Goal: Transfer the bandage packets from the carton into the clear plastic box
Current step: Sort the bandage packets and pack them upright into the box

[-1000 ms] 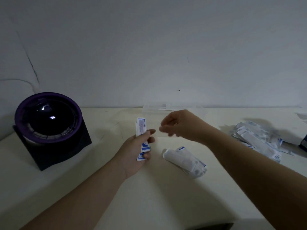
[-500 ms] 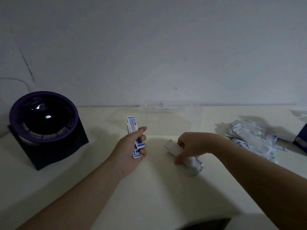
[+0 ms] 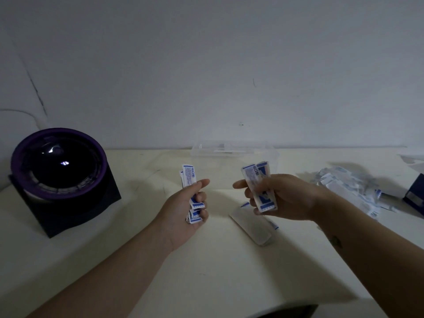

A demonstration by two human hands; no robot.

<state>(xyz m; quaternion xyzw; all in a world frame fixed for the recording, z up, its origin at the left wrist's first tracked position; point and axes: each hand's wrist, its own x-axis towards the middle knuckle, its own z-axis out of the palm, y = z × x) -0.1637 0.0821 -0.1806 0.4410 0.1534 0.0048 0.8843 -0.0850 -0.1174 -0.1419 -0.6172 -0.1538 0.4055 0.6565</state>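
My left hand (image 3: 187, 206) grips a small stack of white-and-blue bandage packets (image 3: 188, 175), held upright above the table. My right hand (image 3: 284, 196) grips another stack of packets (image 3: 257, 175), lifted off the table just right of the left hand. A few packets (image 3: 252, 226) still lie on the table under the right hand. The clear plastic box (image 3: 234, 149) stands open behind both hands, by the wall. A dark blue carton (image 3: 415, 193) shows at the right edge.
A loose heap of bandage packets (image 3: 348, 184) lies at the right, next to the carton. A black cube with a round purple-rimmed dark dome (image 3: 59, 171) stands at the left. The table's front edge runs along the bottom right.
My right hand went down to the packets lying on the table, took hold of a stack and lifted it. My left hand kept its stack and barely moved.
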